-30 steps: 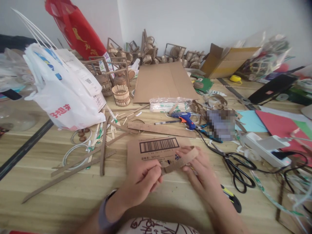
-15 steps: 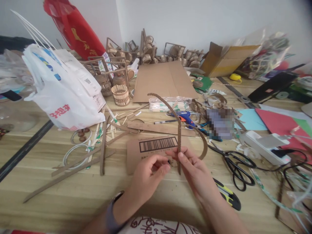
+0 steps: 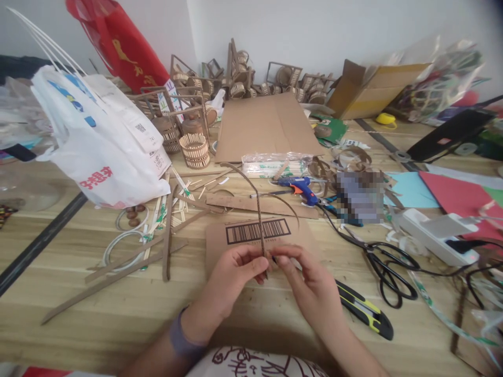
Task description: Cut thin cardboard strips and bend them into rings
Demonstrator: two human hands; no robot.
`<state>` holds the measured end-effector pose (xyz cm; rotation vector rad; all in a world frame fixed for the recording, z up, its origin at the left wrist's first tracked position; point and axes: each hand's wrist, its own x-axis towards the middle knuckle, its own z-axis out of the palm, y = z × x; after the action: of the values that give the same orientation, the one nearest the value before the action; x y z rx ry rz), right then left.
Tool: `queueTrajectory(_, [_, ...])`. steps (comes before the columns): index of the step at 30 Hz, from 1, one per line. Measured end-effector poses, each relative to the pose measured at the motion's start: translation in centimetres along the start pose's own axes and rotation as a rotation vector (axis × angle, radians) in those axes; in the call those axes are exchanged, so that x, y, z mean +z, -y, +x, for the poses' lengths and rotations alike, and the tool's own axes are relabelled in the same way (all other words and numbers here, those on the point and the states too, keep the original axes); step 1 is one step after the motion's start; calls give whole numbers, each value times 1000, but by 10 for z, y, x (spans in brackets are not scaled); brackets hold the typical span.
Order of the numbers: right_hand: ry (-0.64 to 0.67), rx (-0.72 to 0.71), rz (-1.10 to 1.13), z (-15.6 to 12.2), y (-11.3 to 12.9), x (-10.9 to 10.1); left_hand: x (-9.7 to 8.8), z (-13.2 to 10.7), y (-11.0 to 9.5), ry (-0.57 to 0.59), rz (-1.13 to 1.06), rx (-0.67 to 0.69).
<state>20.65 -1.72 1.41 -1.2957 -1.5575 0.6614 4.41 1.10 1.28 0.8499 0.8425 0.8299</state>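
Upright before me stands a thin brown corrugated cardboard strip (image 3: 259,220), its top bending to the left. A curved brown band (image 3: 288,203) arcs right from it and drops behind my right fingers; I cannot tell whether both are one piece. My left hand (image 3: 239,269) is closed, pinching the strip near its lower end. Close beside it, my right hand (image 3: 314,283) has thumb and forefinger pressed together around a small dark bit I cannot make out. Beneath both hands lies a flat cardboard piece (image 3: 218,243) with a printed barcode.
Right of my hands lie a yellow-black utility knife (image 3: 365,309), black scissors (image 3: 387,267) and a white power strip (image 3: 436,238). Beyond sit a blue glue gun (image 3: 301,188) and a cardboard sheet (image 3: 267,128). Cardboard strips (image 3: 118,285) and a white plastic bag (image 3: 102,152) are left.
The cardboard strip has moved left and passed from my right hand's grip to my left hand's. My right fingers now pinch beside it. The view has shifted slightly.
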Motion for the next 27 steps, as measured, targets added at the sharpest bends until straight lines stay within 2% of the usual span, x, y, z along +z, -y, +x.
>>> queueTrajectory(3, [30, -268, -170, -6, 5, -2, -1, 1, 0, -74, -70, -9])
queueTrajectory(6, [34, -376, -240, -10, 6, 1, -1, 0, 0, -131, -96, -17])
queueTrajectory(27, [-40, -419, -401, -13, 2, 9, 2, 0, 4, -177, 2, 50])
